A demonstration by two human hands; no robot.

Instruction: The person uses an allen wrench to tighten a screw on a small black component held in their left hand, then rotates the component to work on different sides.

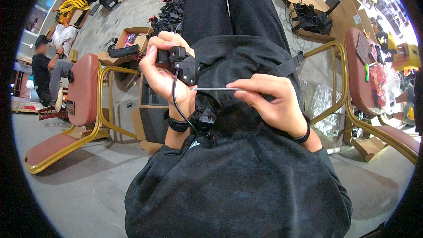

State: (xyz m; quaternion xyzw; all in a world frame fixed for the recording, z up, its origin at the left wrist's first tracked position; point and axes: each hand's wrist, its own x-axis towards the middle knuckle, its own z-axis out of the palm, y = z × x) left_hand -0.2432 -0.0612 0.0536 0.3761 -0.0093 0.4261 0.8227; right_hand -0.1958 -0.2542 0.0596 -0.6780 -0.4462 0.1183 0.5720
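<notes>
My left hand (161, 72) is closed around a small black plastic device (188, 69) with screws showing on its side. From it a thin black cable (175, 94) curves down to a small black box (205, 117) beside my left wrist. Between thumb and fingers, my right hand (275, 99) pinches a thin grey metal rod (216, 89). The rod lies nearly level, its far end just below the device and near my left palm; whether it touches is unclear. Dark bands (178, 125) circle both wrists. All this is held above my black-clothed lap.
Red-brown chairs with gold frames stand at left (83, 90) and right (361, 70), the right one bearing small items and plastic bags. A pile of black devices (169, 15) and open cardboard boxes (308, 0) lie ahead on the floor. A person (46, 68) sits far left.
</notes>
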